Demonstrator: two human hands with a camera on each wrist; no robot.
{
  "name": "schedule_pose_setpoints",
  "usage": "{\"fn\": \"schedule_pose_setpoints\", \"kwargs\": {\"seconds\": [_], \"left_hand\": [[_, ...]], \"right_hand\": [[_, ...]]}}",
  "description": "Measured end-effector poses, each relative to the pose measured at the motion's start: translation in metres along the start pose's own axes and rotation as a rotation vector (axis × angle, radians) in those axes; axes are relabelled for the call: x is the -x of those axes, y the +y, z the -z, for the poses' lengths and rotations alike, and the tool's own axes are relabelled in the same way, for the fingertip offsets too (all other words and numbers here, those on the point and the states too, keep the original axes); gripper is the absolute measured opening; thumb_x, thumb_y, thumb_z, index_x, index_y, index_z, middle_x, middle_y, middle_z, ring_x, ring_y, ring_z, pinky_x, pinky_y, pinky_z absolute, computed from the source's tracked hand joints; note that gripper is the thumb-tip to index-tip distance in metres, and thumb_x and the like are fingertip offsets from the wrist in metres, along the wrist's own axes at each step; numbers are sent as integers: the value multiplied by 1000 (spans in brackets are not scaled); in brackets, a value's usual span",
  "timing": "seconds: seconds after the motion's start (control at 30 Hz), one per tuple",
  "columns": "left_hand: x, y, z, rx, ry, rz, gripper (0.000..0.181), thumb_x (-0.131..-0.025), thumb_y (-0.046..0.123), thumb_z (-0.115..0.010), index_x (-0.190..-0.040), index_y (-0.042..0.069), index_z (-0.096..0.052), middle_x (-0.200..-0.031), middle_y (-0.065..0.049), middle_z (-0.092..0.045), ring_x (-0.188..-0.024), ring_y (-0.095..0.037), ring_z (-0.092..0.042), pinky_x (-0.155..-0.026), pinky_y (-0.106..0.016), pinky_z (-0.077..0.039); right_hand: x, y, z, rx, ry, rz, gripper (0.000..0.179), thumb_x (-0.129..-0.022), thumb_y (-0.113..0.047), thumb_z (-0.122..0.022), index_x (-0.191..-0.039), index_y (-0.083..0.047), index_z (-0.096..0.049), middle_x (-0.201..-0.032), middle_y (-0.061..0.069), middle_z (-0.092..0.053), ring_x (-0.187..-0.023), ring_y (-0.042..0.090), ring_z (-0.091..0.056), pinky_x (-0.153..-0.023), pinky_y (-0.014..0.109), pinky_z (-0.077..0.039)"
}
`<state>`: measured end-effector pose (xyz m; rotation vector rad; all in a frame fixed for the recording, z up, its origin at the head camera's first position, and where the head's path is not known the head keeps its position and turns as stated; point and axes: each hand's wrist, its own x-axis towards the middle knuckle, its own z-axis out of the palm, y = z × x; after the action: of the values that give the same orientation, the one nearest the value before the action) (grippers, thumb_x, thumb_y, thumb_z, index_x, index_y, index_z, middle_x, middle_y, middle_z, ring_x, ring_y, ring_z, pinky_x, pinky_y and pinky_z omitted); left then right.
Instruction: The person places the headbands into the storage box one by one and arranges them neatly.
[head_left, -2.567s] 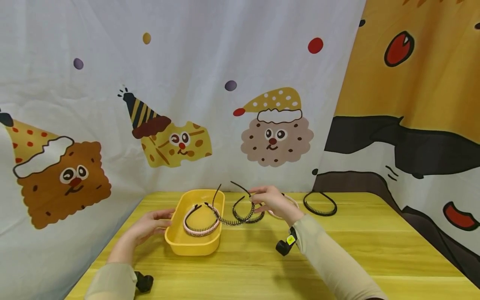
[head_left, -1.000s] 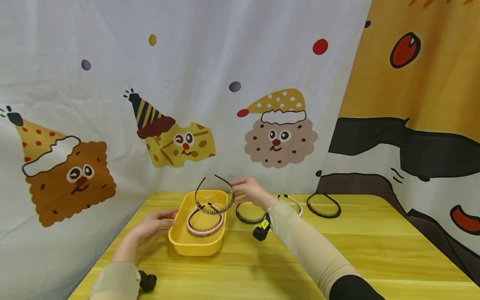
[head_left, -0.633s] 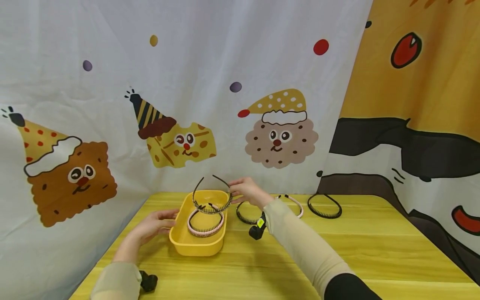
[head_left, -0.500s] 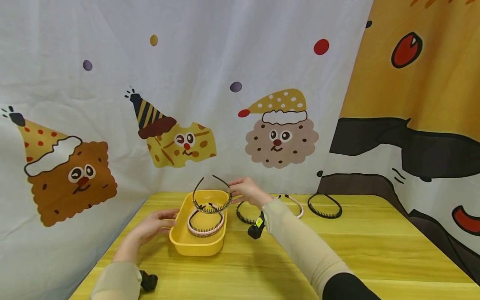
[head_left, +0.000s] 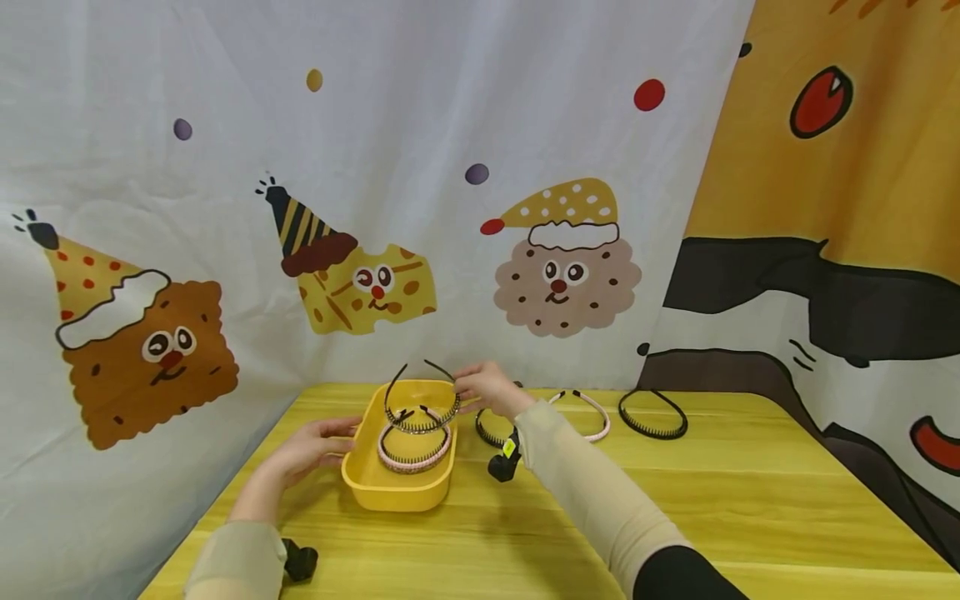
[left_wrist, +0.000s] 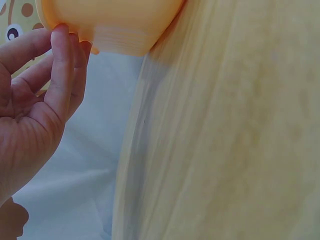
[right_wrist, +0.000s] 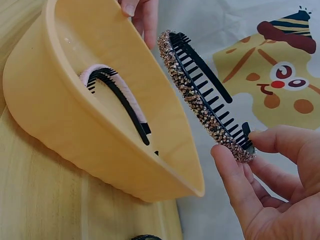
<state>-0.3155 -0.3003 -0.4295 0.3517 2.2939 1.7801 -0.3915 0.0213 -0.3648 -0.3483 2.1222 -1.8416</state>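
My right hand (head_left: 489,390) pinches one end of a glitter-covered black headband (right_wrist: 192,95) between thumb and fingers. Small comb teeth line its inner side, and it hangs tilted over the far part of the yellow basket (head_left: 401,500). Inside that basket lie a pink headband (right_wrist: 120,85) and a black toothed one (right_wrist: 126,104), nested close together. At the basket's left side, my left hand (head_left: 315,450) holds the rim with its fingertips; in the left wrist view its fingers (left_wrist: 62,70) meet the outer wall.
Right of the basket, a black toothed headband (head_left: 487,435) lies partly behind my right hand. Further right on the wooden table (head_left: 720,492) are a pale pink headband (head_left: 603,417) and a black one (head_left: 660,435). A printed curtain (head_left: 420,125) hangs behind the table.
My right hand has carried the glittery headband leftward from beside the basket to over it, then lowered it slightly. My left hand stays at the basket.
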Motion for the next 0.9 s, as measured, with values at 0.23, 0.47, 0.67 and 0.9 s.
{"fn": "schedule_pose_setpoints", "kwargs": {"seconds": [0.23, 0.47, 0.67, 0.9], "left_hand": [[-1, -1, 0, 2, -1, -3, 61, -98, 12, -58, -147, -10, -29, -144, -35, -34, -117, -36, -55, -90, -41, -52], [0, 0, -1, 3, 6, -5, 62, -97, 12, -60, -147, -11, -30, -142, -35, -36, -115, -33, -57, -90, -42, -52], [0, -1, -1, -8, 11, -4, 62, -97, 13, -60, -146, -11, -31, -142, -35, -36, -115, -32, -57, -91, -42, -51], [-1, 0, 0, 7, 7, 1, 61, -97, 12, -59, -147, -11, -30, -142, -35, -36, -113, -30, -58, -89, -40, -52]], "right_hand": [[-2, 3, -5, -1, 0, -6, 42, -90, -2, -61, -130, 11, -54, -113, 23, -58, -79, 22, -60, -73, 39, -58], [-2, 9, -9, -9, -8, -4, 40, -90, 0, -60, -127, 13, -55, -105, 23, -60, -68, 17, -58, -74, 41, -58], [-2, 11, -11, -20, -18, -18, 43, -91, 0, -60, -130, 15, -50, -111, 30, -58, -65, 16, -57, -76, 42, -57], [-5, 12, -16, -2, -6, -6, 44, -91, 1, -59, -131, 16, -49, -104, 25, -60, -68, 18, -57, -77, 44, -57]]}}
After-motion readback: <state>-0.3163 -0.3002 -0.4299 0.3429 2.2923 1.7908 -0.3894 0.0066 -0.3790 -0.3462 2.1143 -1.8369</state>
